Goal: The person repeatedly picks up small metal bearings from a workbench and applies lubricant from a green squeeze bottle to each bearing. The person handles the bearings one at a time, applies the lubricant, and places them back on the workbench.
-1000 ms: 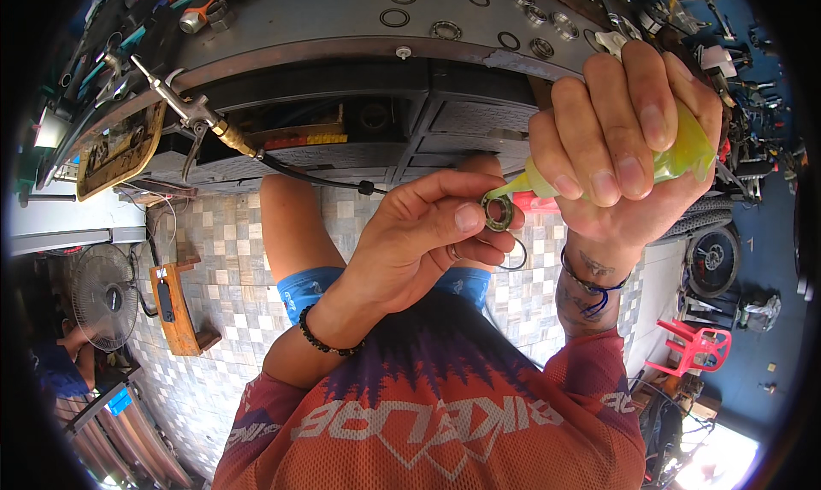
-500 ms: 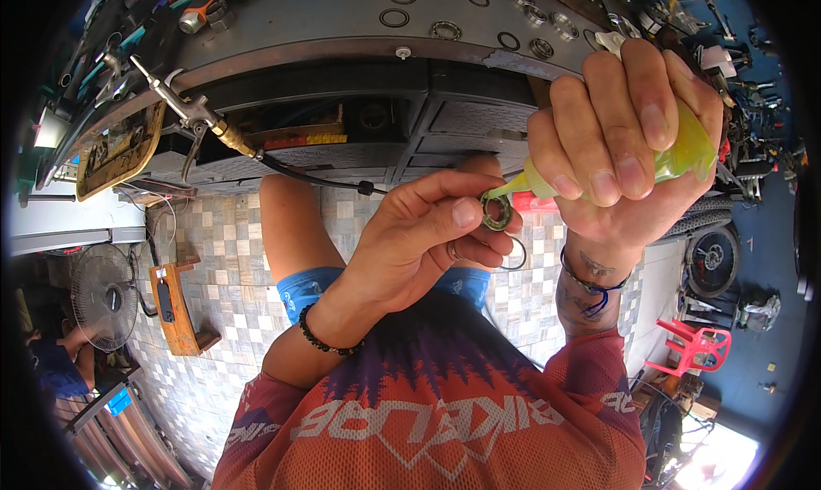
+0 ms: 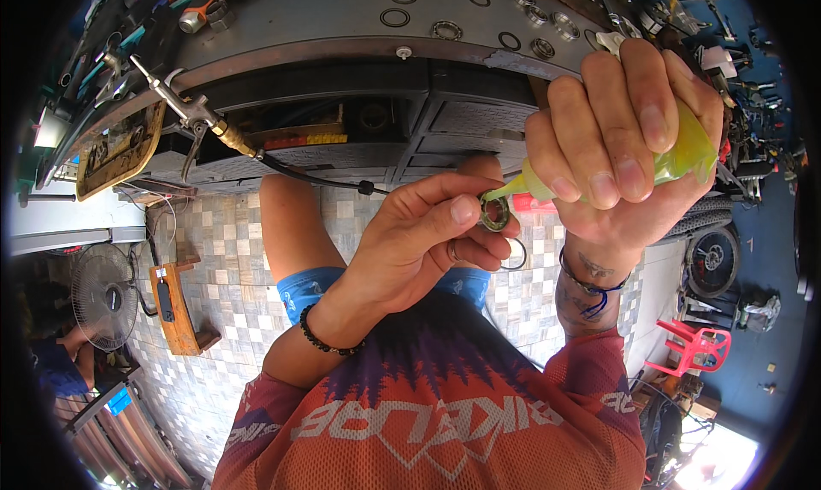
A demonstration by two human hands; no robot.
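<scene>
Between the thumb and fingers of my left hand (image 3: 428, 225) is a small ring bearing (image 3: 494, 213), its open face showing. My right hand (image 3: 620, 139) is wrapped around a soft piping bag (image 3: 688, 148) of yellow-green grease. The bag's narrow tip (image 3: 515, 185) points down to the left and meets the bearing's upper edge. A thin ring (image 3: 516, 255) hangs by the lower fingers of my left hand; how it is held I cannot tell. My right fingers hide most of the bag's middle.
On the metal workbench (image 3: 316, 28) lie several bearings (image 3: 446, 30) and thin seal rings (image 3: 395, 17). An air blow gun (image 3: 192, 109) with a black hose hangs at the bench's front edge. Behind the hands are black drawers (image 3: 470, 118). A fan (image 3: 104, 298) stands at left, a red chair (image 3: 697, 346) at right.
The bearing has turned or tilted very slightly in my left fingers. My right hand stays almost still around the bag, its tip still at the bearing.
</scene>
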